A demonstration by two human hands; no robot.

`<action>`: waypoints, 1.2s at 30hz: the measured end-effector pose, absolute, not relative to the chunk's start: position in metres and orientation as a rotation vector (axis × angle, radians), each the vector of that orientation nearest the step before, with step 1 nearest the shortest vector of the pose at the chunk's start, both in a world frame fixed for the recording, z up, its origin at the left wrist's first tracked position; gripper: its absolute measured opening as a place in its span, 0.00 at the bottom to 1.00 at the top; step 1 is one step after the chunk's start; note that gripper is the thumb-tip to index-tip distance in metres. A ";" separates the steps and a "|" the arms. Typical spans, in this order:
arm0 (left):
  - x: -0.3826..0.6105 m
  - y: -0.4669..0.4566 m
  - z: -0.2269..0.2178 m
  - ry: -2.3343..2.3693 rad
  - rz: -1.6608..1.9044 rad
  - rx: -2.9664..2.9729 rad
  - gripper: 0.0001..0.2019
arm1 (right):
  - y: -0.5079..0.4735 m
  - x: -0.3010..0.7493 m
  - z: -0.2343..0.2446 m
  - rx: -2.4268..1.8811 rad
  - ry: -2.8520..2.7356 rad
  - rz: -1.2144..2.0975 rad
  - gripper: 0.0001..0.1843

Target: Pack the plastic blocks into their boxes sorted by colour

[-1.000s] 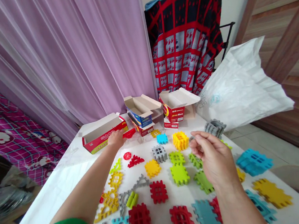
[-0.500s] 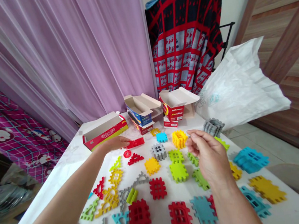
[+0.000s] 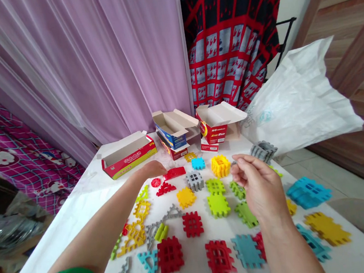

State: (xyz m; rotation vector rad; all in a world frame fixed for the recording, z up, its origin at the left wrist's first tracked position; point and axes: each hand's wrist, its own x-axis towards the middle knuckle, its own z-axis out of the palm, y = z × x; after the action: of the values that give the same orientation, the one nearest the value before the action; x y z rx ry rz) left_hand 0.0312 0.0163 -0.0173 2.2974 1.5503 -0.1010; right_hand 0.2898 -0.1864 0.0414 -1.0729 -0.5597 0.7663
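Two bare hands reach over a white table (image 3: 91, 189) with lots of bright toy pieces on it. The left hand (image 3: 151, 168) is far out, bent down at the wrist, with its fingers at the near-left end of a flat red strip (image 3: 177, 172). The hand hides that end, so I can't tell if the fingers are pinched on it or only touching it. The strip lies on the table, just beside a little red wheel (image 3: 156, 182) and a red triangle (image 3: 165, 188), and near the long open box (image 3: 129, 156). It looks like thin, shiny plastic, so I think it is light and stiff, and maybe a bit slippery. It should not squash, but a thin piece could snap if bent hard. The best place to hold looks like the two long edges, or one short end between thumb and finger, because lying flat makes it tricky to get under. The right hand (image 3: 260, 180) is up near the yellow blocks (image 3: 220, 166), with its fingers curled and its thumb close to them. Something small and gray shows by its fingertips, but I can't tell if they grip it.
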 end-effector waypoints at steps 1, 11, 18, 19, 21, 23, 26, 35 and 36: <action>0.031 0.013 -0.016 1.571 -0.105 2.307 0.17 | -0.187 0.289 0.042 -1.072 -0.565 0.758 0.18; -0.061 -0.097 0.017 1.793 -0.150 2.244 0.15 | -0.191 0.282 0.047 -1.028 -0.616 0.757 0.15; -0.062 -0.162 0.005 2.003 -0.101 2.250 0.23 | -0.196 0.275 0.051 -1.027 -0.663 0.751 0.15; -0.056 -0.165 0.003 2.033 -0.108 2.256 0.24 | -0.197 0.275 0.053 -1.024 -0.659 0.750 0.15; -0.043 -0.167 0.001 2.076 -0.141 2.265 0.26 | -0.199 0.276 0.055 -1.022 -0.654 0.746 0.15; -0.032 -0.166 0.001 2.102 -0.191 2.261 0.25 | -0.201 0.277 0.057 -1.025 -0.650 0.740 0.15; -0.022 -0.162 0.005 2.109 -0.272 2.209 0.21 | -0.203 0.278 0.058 -1.027 -0.646 0.730 0.14; -0.045 -0.151 0.026 2.087 0.064 1.825 0.16 | -0.206 0.275 0.058 -1.021 -0.677 0.747 0.17; -0.051 -0.154 0.028 2.080 0.162 1.761 0.16 | -0.208 0.273 0.056 -1.022 -0.699 0.756 0.17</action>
State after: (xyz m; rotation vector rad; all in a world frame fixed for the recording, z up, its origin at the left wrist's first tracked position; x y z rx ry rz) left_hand -0.0506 -0.1536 0.0281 1.7612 2.0797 0.1624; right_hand 0.2728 -0.2075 0.0564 -1.0218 -0.6994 0.7560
